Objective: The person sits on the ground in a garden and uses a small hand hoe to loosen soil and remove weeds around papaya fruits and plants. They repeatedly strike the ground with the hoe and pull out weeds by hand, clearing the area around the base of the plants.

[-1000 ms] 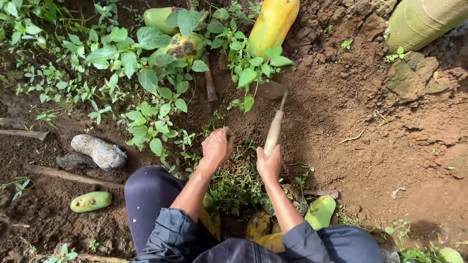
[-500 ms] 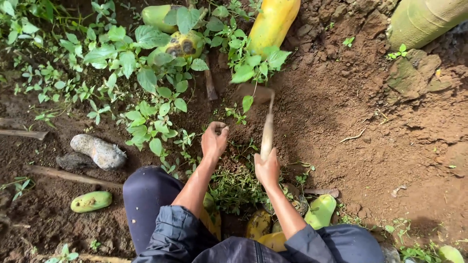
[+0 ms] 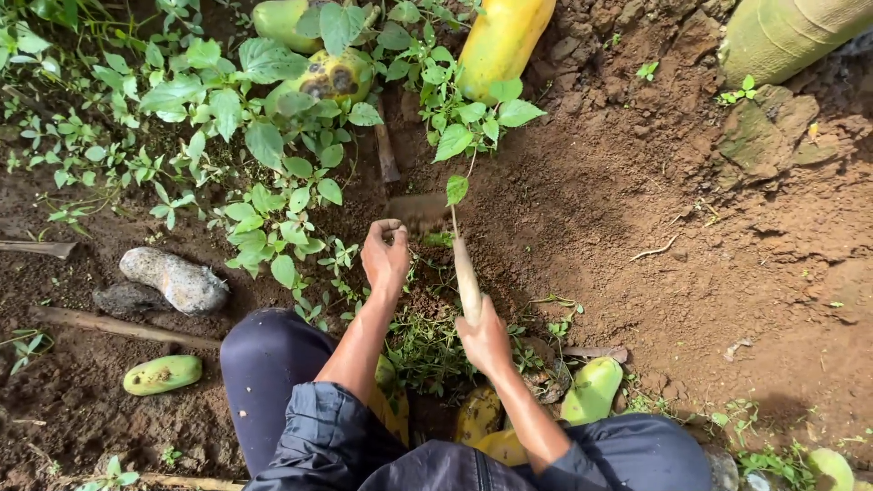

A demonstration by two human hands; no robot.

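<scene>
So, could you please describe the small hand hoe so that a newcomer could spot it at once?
Start at the long yellow papaya lying at the top edge, then drop down past the leafy weeds. The hand hoe runs from the right hand up to a soil-caked blade beside the left hand; its pale wooden handle is the only one held.

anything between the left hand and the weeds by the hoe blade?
Nothing visible. The left hand is already on the low weeds beside the hoe blade, fingers curled in. The right hand grips the wooden handle. Bare soil lies right.
</scene>
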